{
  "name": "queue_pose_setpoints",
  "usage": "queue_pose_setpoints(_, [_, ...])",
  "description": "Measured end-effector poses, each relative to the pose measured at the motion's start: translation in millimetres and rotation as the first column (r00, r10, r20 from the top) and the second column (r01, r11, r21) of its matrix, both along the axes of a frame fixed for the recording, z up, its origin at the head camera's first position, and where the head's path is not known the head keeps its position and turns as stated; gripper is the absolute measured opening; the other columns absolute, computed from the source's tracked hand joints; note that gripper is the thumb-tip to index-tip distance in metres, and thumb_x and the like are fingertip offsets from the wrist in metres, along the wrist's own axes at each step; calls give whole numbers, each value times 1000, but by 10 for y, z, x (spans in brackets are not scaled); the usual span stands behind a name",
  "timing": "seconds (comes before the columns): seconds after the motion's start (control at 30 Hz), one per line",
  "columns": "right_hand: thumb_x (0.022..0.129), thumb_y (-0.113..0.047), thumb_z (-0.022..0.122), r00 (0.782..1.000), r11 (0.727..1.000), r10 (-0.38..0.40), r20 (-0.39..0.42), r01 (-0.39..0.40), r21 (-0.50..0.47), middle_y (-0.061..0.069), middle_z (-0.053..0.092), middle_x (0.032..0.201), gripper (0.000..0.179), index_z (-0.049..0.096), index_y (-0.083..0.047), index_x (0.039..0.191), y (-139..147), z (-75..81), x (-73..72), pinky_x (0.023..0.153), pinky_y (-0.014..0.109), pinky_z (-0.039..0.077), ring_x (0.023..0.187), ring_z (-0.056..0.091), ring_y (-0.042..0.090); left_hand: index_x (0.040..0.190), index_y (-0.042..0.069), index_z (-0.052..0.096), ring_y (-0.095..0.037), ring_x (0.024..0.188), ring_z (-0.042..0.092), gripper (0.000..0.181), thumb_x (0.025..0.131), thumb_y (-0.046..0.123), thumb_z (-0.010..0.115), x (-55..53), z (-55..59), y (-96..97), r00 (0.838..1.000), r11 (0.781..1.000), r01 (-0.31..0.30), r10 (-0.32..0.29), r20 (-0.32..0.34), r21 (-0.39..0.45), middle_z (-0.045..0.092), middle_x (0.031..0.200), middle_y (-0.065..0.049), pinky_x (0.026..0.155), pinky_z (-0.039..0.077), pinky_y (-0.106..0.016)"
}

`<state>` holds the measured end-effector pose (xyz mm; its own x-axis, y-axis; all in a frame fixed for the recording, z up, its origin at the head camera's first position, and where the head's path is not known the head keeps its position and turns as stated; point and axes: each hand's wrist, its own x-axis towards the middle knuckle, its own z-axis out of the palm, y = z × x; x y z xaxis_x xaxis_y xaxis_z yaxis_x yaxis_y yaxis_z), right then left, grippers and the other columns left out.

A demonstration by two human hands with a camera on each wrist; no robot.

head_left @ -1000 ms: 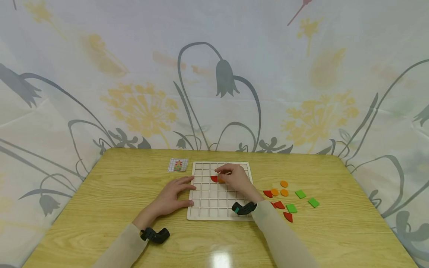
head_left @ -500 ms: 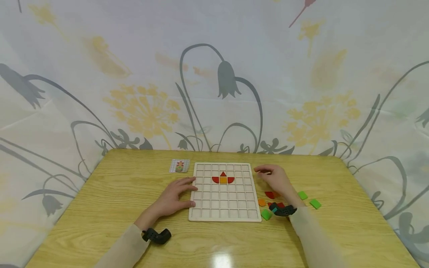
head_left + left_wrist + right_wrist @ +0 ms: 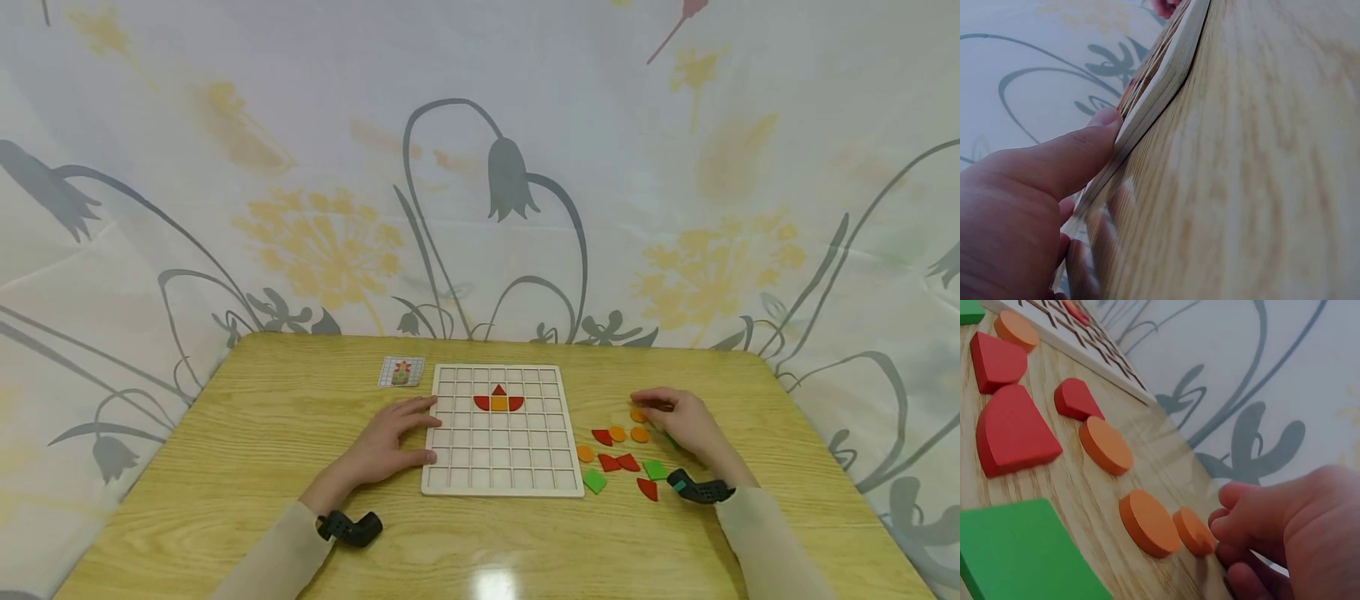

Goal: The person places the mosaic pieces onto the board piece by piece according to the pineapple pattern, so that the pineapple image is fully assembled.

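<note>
Red wedges (image 3: pixel 647 489), orange discs (image 3: pixel 639 435), flower-patterned backdrop (image 3: pixel 508 175)

A pale, creased backdrop (image 3: pixel 450 183) rises behind the far edge of a wood-grained desk (image 3: pixel 225 467), its print showing a drooping grey bellflower (image 3: pixel 506 171) above the middle of that edge. One yellow flower head (image 3: pixel 318 254) spreads toward the far left corner, a second yellow bloom (image 3: pixel 708 271) toward the far right, as white glare (image 3: pixel 497 582) shines midway between the side edges.

Indoor tabletop setting, room type unclear: wood-grain table (image 3: pixel 255 417), flower-printed backdrop (image 3: pixel 457 183).
</note>
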<state>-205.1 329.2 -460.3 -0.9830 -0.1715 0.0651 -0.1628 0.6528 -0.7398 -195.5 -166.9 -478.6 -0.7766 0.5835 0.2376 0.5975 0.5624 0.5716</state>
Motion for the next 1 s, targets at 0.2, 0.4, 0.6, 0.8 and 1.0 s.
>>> queue_pose_setpoints(0.2, [99, -8, 59, 994, 996, 50, 102, -42, -74, 21, 62, 130, 34, 62, 2, 132, 46, 31, 22, 84, 24, 51, 116, 59, 37, 128, 12, 67, -36, 143, 33, 47, 88, 35, 76, 2, 4, 0, 1000, 1000, 2, -2, 7, 3, 43, 154, -9, 112, 25, -62])
queue_pose_setpoints(0.4, [98, -6, 61, 981, 975, 99, 168, -62, -214, 26, 55, 136, 39, 57, 6, 135, 97, 4, 42, 86, 21, 52, 115, 61, 19, 128, 12, 67, -36, 143, 33, 47, 88, 35, 76, 7, 0, -2, 1000, 1000, -6, 6, 11, 2, 43, 154, -9, 112, 25, -63])
queue_pose_setpoints(0.6, [96, -7, 65, 979, 972, 110, 172, -70, -226, 26, 56, 135, 40, 59, 5, 133, 130, -20, 22, 86, 19, 51, 109, 63, 7, 128, 12, 68, -36, 143, 34, 47, 88, 35, 76, 13, -1, 5, 1000, 1000, 0, 0, 9, 3, 43, 154, -10, 111, 25, -63])
queue_pose_setpoints(0.8, [96, -6, 65, 983, 983, 113, 144, -89, -162, 27, 57, 133, 37, 61, 7, 131, 111, 1, 13, 85, 19, 52, 116, 62, 28, 128, 12, 67, -36, 143, 33, 47, 88, 35, 76, 15, 7, 5, 1000, 1000, -1, 1, 13, 0, 42, 154, -10, 112, 24, -63])
queue_pose_setpoints(1.0, [95, -6, 67, 991, 996, 70, 113, -63, -60, 22, 63, 126, 31, 67, 1, 125, 73, 53, 16, 85, 23, 52, 114, 61, 37, 128, 12, 67, -36, 143, 33, 47, 88, 35, 76, 10, 25, 9, 1000, 1000, -2, 2, 16, 8, 42, 154, -10, 112, 24, -63])
